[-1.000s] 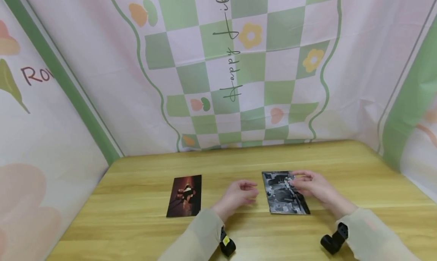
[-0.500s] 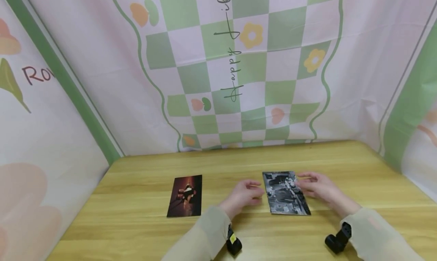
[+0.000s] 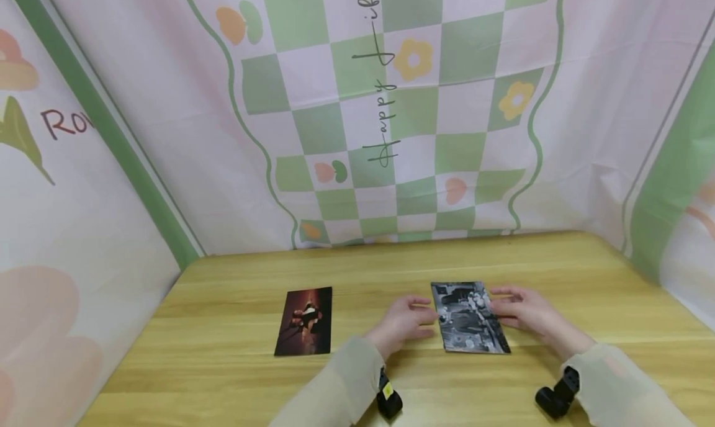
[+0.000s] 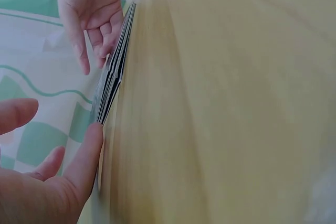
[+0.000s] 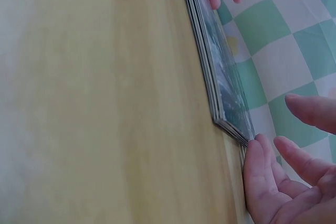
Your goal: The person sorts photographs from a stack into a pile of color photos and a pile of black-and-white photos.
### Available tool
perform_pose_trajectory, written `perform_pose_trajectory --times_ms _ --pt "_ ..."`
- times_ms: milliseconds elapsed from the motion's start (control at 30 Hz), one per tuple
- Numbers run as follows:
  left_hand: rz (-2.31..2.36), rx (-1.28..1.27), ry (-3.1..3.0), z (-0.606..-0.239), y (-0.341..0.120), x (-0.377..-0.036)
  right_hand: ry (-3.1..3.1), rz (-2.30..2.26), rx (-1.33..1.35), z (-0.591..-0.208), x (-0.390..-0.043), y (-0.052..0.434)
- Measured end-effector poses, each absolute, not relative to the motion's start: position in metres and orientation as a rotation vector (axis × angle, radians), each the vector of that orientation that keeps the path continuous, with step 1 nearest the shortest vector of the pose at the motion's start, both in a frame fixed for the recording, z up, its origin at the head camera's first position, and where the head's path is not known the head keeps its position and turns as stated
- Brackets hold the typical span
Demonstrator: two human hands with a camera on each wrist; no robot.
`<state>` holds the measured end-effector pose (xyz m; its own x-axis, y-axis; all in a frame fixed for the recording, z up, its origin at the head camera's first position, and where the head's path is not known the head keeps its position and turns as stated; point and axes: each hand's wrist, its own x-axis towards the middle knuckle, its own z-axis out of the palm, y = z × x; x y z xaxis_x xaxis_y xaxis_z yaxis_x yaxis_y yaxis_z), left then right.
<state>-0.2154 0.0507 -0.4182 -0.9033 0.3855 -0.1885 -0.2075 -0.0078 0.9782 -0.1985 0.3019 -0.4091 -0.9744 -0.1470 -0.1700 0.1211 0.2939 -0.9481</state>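
A stack of black-and-white photos (image 3: 468,318) lies flat on the wooden table (image 3: 391,265), right of centre. My left hand (image 3: 413,316) rests at the stack's left edge, fingers relaxed. In the left wrist view its straight forefinger (image 4: 89,150) touches the edge of the stack (image 4: 112,80). My right hand (image 3: 516,309) lies at the stack's right edge with loose fingers. The right wrist view shows its fingertips (image 5: 257,153) against a corner of the stack (image 5: 223,85). Neither hand grips anything.
A single dark reddish photo (image 3: 304,321) lies on the table to the left of my left hand. Printed cloth panels (image 3: 391,116) with green checks and flowers close the table in at the back and both sides.
My right hand slid off the top of the stack to its right edge. My left hand moved right until its fingers met the stack's left edge. The photos stayed put.
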Motion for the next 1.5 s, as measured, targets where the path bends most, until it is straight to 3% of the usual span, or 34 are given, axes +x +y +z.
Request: perform_pose_trajectory --times_ms 1500 --pt "1.905 0.184 1.893 -0.4123 0.0520 -0.2080 2.313 -1.765 0.046 -0.4110 -0.1965 0.3062"
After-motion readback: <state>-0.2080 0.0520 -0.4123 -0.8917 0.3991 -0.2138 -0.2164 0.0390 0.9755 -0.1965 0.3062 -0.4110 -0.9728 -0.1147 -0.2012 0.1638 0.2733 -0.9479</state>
